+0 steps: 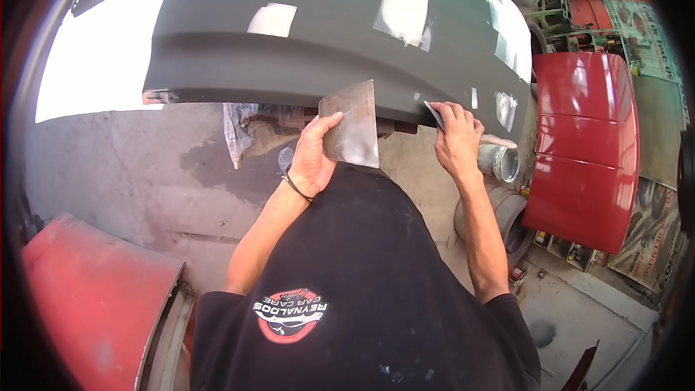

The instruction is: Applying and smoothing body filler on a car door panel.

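A square metal plate [353, 127] with a pale smear at its lower corner is gripped by my left hand [315, 146], thumb over its face. My right hand [456, 137] is closed on a scraper with a pale handle [501, 142], its small blade [433, 110] at the lower edge of a dark grey vehicle panel [289, 65]; whether they touch, I cannot tell. The panel carries several white filler patches [403, 11]. Just beyond my right hand, under the handle, lies a cylindrical metal can [499, 164].
A glossy red panel [579, 123] stands at the right, with banners [641, 246] beyond it. A dull red panel [94, 297] fills the lower left. A tire [510, 224] and a grey sheet [572, 304] lie at lower right. Crumpled sheeting [242, 127] sits below the grey panel.
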`<state>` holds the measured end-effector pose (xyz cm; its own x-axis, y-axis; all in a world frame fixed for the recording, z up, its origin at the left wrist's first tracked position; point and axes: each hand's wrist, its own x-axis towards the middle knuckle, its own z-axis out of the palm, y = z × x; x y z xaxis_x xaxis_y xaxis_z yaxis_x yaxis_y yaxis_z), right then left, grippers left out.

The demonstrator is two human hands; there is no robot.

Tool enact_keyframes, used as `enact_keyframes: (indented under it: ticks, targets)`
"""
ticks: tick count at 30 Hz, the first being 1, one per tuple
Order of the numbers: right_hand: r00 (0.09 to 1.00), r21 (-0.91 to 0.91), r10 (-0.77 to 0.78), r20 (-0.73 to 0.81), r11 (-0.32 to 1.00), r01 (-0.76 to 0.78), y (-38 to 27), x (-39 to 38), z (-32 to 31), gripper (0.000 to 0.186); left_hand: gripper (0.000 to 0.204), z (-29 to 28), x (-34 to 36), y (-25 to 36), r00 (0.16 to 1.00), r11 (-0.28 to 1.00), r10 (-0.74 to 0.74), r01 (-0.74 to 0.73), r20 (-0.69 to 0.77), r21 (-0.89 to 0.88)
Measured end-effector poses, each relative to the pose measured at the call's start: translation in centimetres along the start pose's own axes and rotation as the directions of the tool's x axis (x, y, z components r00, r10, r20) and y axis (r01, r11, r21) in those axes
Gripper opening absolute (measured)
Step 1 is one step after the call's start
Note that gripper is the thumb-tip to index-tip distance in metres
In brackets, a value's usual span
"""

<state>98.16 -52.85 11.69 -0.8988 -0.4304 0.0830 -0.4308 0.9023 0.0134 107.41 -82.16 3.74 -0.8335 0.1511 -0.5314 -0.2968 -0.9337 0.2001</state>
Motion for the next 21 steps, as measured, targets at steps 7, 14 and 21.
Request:
enact_keyframes:
  ticks: [7, 14, 21]
  targets:
    - [0.998, -0.082, 0.006, -0.065, 0.997, -0.011, -2.9, -4.3, 2.4, 0.065, 0.025, 0.6, 0.0, 0.0, 0.999, 1.000, 0.021, -0.020, -0.030, 0.008]
    - [0.996, -0.056, 0.081, 0.025, 0.995, -0.079, -0.6, 0.6, -0.1, 0.046, 0.022, 0.4, 0.3, 0.1, 1.000, 1.000, -0.011, 0.011, -0.029, 0.000]
    - [0.995, -0.025, 0.006, 0.099, 1.000, -0.004, -1.1, -2.0, -0.8, 0.049, 0.023, 0.3, 0.1, 0.0, 0.999, 1.000, 0.010, -0.010, -0.031, -0.004]
